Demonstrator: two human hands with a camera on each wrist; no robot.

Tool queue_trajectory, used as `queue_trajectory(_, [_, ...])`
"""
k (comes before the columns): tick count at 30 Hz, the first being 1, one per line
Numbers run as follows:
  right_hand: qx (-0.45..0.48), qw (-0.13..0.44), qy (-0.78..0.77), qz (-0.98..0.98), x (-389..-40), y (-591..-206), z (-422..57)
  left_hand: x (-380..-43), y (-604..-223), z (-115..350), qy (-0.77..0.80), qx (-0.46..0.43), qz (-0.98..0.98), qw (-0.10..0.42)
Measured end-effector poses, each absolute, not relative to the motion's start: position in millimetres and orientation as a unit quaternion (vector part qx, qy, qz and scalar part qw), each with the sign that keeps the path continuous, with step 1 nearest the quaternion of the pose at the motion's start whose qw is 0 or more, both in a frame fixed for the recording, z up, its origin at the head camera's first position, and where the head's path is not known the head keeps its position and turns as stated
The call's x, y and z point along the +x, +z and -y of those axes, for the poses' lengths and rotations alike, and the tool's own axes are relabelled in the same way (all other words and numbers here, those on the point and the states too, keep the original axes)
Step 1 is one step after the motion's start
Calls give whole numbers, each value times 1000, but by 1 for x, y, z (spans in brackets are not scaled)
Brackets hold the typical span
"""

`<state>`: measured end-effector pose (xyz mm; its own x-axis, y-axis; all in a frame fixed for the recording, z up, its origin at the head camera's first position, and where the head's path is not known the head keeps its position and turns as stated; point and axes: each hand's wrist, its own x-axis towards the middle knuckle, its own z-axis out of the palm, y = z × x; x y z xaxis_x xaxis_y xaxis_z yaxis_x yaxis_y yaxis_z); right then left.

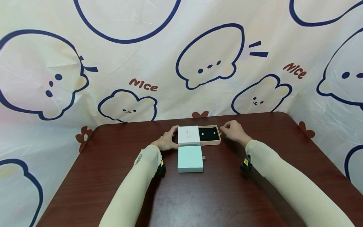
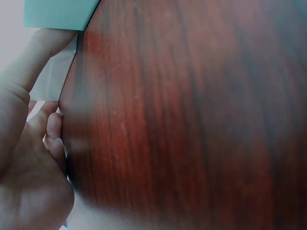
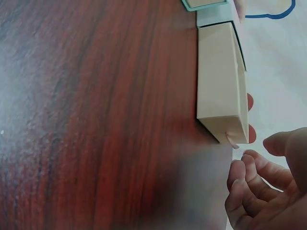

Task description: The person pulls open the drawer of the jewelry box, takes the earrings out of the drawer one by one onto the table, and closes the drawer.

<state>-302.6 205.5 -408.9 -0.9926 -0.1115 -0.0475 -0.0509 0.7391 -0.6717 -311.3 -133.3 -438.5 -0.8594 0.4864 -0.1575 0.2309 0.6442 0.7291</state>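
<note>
The left grip (image 1: 165,141) holds the cover (image 1: 188,136) by its left end, thumb on the near side, fingers round the far side. The right grip (image 1: 235,130) is loosely curled, a narrow gap between thumb and fingertips, and I see nothing in it. Just beyond those fingertips the tab (image 3: 232,141) hangs free from the end of the drawer (image 1: 210,142), which juts out of the cover toward the right grip.

From here, my worry is a bump: if the right grip knocked the drawer's end, it could push it back crookedly and bind it. A hard tug on so small a tab might jerk the drawer and shake the studs (image 1: 214,133) loose. On the other side, the left thumb lies close to the teal box (image 1: 190,159), so a sideways shift could shove that along the desk (image 1: 227,195).

The drawer looks tan and stiff-walled, lying level, with a black pad (image 1: 208,137) inside. Two small, pale, pearly studs sit on it, one toward each grip. The cover is white, with fine print I can't read.
</note>
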Motion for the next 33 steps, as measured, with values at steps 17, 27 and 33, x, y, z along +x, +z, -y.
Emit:
queue_trajectory(17, [-35,38,-363,-930,-304,-400,-204,-312,-438,132,364,194,-894,174])
queue_trajectory(27, [-51,36,-360,-931,-303,-397,-201,-312,-440,133,371,193,-892,174])
queue_trajectory(33, [-70,29,-363,-929,-302,-394,-193,-313,-441,133,371,189,-892,174])
